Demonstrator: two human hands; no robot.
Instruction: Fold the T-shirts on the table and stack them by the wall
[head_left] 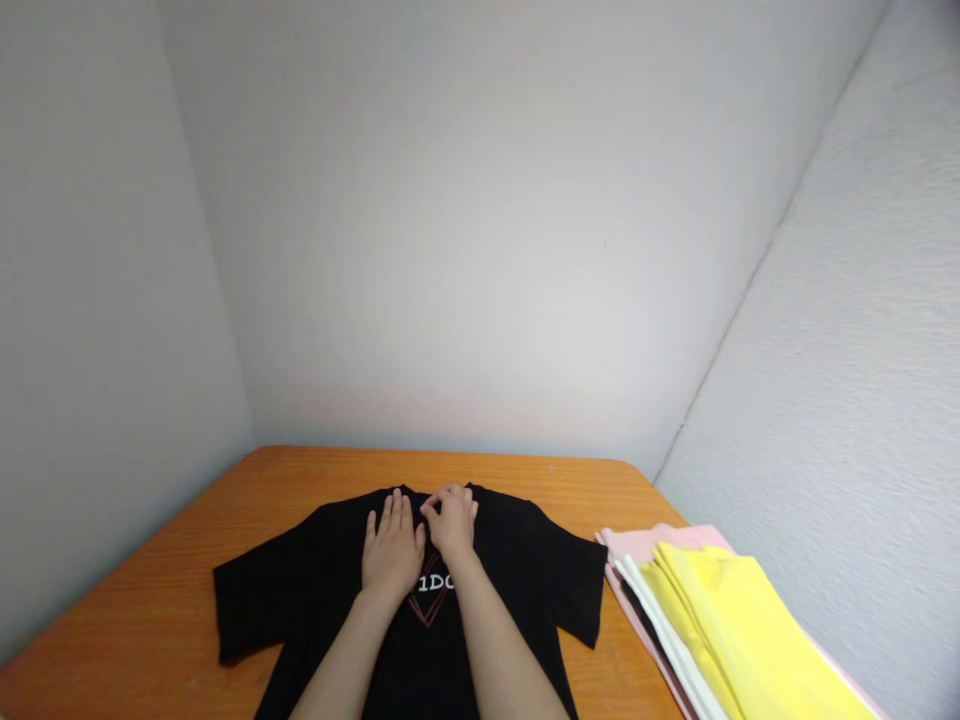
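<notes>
A black T-shirt point(510, 570) lies spread out on the wooden table, collar toward the far edge and both sleeves stretched sideways. White lettering and a red heart-like outline show on its chest, partly covered by my right forearm. My left hand point(392, 550) rests flat on the shirt just left of the print, fingers extended toward the collar. Close beside it, my right hand point(454, 520) is at the neckline with thumb and forefinger pinched together. Whether shirt fabric or something small is between those fingertips cannot be made out.
Folded clothes are stacked at the table's right edge: a yellow garment point(757, 630) on top, with white, black and pink point(667, 540) layers beneath. The right sleeve's tip reaches the stack. Pale walls point(480, 250) enclose the wooden table point(150, 590) behind and at the sides.
</notes>
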